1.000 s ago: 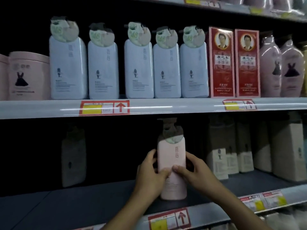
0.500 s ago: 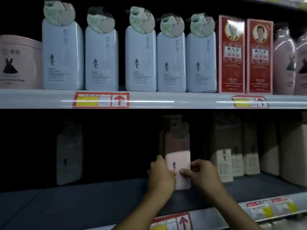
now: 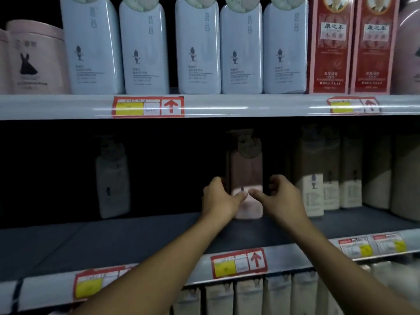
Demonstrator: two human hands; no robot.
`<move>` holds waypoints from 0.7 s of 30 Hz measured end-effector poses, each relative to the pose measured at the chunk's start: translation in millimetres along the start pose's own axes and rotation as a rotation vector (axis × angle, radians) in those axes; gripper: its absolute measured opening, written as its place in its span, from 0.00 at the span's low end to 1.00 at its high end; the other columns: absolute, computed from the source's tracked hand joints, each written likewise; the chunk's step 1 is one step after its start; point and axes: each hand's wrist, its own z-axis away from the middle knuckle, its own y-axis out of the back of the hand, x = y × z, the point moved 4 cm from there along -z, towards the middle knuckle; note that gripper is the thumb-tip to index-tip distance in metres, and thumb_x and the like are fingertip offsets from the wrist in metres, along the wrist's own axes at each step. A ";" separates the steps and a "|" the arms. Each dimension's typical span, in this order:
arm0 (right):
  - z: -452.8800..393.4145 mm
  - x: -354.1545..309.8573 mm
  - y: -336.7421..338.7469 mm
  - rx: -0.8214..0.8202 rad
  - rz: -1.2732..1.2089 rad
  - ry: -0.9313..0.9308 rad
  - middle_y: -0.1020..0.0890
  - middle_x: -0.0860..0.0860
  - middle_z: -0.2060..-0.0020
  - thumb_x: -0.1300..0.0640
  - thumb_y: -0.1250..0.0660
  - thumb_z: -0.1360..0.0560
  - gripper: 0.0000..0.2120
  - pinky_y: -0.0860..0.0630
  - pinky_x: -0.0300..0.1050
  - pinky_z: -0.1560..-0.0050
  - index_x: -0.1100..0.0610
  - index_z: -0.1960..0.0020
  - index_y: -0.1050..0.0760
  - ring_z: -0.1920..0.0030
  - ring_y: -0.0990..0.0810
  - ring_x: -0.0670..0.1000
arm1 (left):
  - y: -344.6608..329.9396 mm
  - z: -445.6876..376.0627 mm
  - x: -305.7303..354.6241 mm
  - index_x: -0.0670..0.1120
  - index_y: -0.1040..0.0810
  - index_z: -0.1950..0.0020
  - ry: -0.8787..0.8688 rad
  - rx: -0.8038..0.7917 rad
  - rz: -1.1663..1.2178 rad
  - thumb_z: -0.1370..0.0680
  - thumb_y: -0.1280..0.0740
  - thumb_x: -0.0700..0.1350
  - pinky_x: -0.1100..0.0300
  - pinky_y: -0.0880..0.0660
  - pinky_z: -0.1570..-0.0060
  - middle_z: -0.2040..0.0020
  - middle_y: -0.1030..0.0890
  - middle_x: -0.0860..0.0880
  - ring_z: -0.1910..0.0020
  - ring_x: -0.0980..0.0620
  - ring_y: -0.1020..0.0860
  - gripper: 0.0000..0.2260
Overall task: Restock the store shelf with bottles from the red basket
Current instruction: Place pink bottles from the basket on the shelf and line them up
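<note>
Between both hands (image 3: 250,198), smooth rectangular bottle (image 3: 246,169)

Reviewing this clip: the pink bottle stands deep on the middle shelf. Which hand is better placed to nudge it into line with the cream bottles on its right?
Probably the left hand: it grips the pink bottle on the side away from the cream bottles, so it could push toward them. The right hand sits between bottle and row.

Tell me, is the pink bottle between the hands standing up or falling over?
Standing up. The pink bottle sits flat on the dark shelf, pump on top, with the left hand and right hand around its sides.
</note>
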 end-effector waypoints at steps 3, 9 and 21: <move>35.9 -35.7 7.9 -0.050 -0.183 0.107 0.19 0.51 0.41 0.46 0.23 0.28 0.30 0.27 0.31 0.57 0.56 0.31 0.27 0.47 0.20 0.48 | 26.7 19.3 7.0 0.42 0.24 0.37 -0.030 -0.009 0.180 0.28 0.22 0.47 0.52 0.20 0.44 0.39 0.19 0.43 0.45 0.46 0.18 0.24; 175.0 -61.1 -9.0 -0.215 -0.380 0.170 0.15 0.53 0.55 0.53 0.25 0.25 0.13 0.18 0.43 0.56 0.57 0.43 0.20 0.56 0.16 0.50 | 107.3 132.4 -34.1 0.46 0.24 0.43 -0.125 -0.105 0.281 0.28 0.23 0.39 0.58 0.20 0.60 0.50 0.15 0.46 0.64 0.57 0.20 0.17; 479.6 57.8 -130.2 -1.640 0.144 0.215 0.18 0.57 0.66 0.47 0.27 0.25 0.16 0.28 0.40 0.65 0.61 0.58 0.18 0.64 0.21 0.52 | 107.8 466.9 -282.3 0.54 0.22 0.51 0.425 -0.508 0.065 0.27 0.24 0.43 0.60 0.21 0.58 0.56 0.17 0.57 0.56 0.60 0.19 0.10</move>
